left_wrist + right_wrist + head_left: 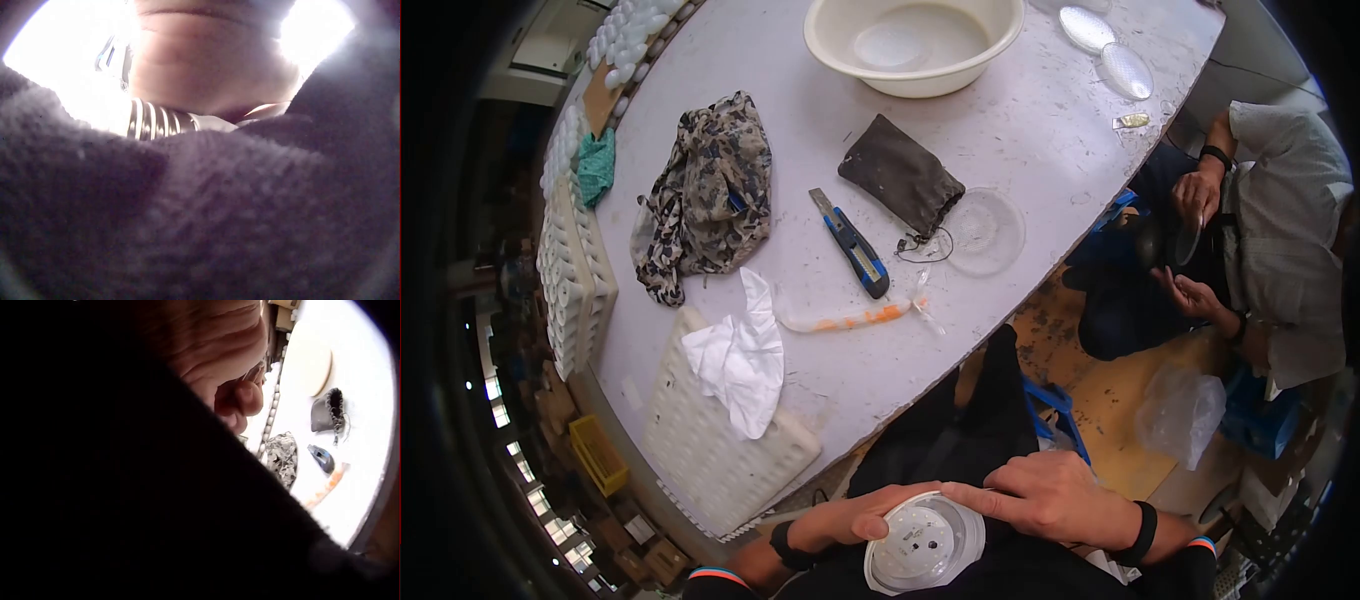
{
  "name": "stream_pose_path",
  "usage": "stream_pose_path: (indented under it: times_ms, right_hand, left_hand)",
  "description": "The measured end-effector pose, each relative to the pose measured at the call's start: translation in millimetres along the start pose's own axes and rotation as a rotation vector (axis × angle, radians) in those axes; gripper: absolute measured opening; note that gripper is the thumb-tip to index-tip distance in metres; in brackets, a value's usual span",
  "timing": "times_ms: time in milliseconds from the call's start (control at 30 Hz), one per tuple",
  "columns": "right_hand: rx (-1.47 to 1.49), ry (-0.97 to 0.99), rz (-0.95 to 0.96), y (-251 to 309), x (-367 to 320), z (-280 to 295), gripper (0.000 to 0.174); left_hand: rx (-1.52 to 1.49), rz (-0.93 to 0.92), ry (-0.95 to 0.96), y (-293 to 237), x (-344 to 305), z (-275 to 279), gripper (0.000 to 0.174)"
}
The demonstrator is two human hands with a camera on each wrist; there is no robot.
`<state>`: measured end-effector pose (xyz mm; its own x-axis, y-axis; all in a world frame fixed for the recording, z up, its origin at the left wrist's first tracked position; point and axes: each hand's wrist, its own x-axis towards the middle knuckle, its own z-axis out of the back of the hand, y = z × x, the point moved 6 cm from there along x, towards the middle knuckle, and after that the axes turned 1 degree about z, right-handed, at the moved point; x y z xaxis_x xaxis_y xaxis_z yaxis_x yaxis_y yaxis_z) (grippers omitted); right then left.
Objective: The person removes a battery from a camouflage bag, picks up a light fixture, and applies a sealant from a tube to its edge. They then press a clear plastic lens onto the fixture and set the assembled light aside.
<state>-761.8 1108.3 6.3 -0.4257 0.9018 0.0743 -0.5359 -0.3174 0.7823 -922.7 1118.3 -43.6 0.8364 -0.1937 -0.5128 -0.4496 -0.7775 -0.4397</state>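
My left hand [868, 512] grips an LED bulb [922, 546], its thumb over the near side of the rim. The bulb's face is a round white board with small dots, inside a translucent rim. In the left wrist view, a ridged silver screw base [159, 120] shows below the palm. My right hand [1045, 495] reaches in from the other side, its straight index finger touching the bulb's upper rim. The right hand's other fingers are bent, and its thumb is hidden in the head view. Dark cloth covers much of both wrist views.
On the table [800, 130] are a utility knife [855, 250], a dark pouch [900, 172], a clear round cover [985, 232], an orange-flecked plastic tube [840, 320], camouflage cloth [715, 180], white cloth [740, 360] on a molded tray [700, 440], and a basin [915, 80]. Another person [1280, 220] sits right.
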Motion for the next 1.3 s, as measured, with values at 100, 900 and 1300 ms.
stream_pose_path:
  times_ms: [100,900,1300]
  right_hand:
    - [-0.010,-0.055,0.030,8.9,13.5,-0.7,0.056]
    - [0.079,-0.187,-0.166,17.6,-1.5,-38.9,0.053]
    - [-0.072,0.000,0.064,37.1,22.2,-16.1,0.048]
  left_hand:
    - [0.026,-0.006,0.065,6.7,4.2,2.6,0.116]
    - [0.218,-0.074,-0.044,-4.6,-35.5,15.9,0.098]
    - [0.354,0.081,0.069,-3.8,-29.3,12.5,0.105]
